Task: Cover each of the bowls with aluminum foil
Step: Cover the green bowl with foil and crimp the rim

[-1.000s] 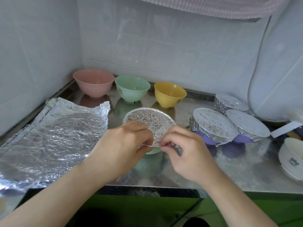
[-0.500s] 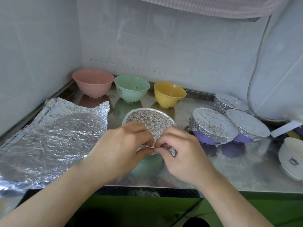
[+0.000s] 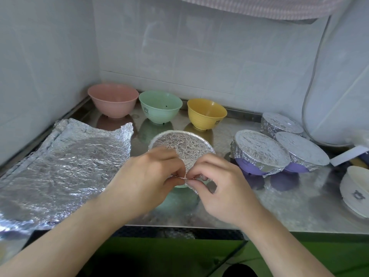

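A shiny steel counter [image 3: 259, 208] runs into a corner of white tiled walls [image 3: 199, 56]. A thin grey cable [image 3: 311, 80] drops down the right-hand wall and curves along the counter's back right corner. Near the counter's right edge lies a small white rectangular block [image 3: 348, 155]. A striped pinkish cloth [image 3: 259, 7] hangs overhead. Below the counter's front edge sits a green surface [image 3: 159, 254].

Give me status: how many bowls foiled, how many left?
Done: three foil-covered bowls at right. In hand: left hand and right hand crimp foil on the green bowl. Left: pink bowl, mint bowl, yellow bowl, white bowl.
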{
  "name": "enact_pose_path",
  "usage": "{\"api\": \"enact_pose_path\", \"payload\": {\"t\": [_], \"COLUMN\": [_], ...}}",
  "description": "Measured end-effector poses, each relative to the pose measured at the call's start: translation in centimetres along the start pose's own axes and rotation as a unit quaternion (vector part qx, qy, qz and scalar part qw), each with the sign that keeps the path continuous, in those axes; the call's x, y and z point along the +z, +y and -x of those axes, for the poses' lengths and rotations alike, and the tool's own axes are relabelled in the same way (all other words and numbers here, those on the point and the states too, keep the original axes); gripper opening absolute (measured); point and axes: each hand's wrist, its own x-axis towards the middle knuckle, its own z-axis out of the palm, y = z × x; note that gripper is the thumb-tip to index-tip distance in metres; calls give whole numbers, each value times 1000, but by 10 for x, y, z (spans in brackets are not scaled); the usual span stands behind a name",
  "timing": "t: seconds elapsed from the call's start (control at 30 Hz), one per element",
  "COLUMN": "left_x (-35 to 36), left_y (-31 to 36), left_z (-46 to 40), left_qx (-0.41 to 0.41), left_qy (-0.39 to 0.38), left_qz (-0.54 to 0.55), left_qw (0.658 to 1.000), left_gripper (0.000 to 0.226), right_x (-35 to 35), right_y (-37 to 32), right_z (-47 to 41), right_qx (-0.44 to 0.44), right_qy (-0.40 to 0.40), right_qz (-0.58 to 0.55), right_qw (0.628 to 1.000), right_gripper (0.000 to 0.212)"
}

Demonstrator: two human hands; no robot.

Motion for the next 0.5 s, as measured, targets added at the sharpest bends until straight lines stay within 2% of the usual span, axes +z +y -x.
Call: {"api": "enact_pose_path", "payload": {"t": [0.5], "left_x": [3], "left_y": [2], "left_z": [1], "left_qx": [10], "left_qy": [7], "left_qz": [-1], "left_qw": [1000], "left_gripper": [12], "right_x": [-1], "right_y": [4], "right_z": [1], "right_qx": [4], "right_qy": [9], "right_qz": [-6], "right_qw": [1000], "right_gripper": [11]}}
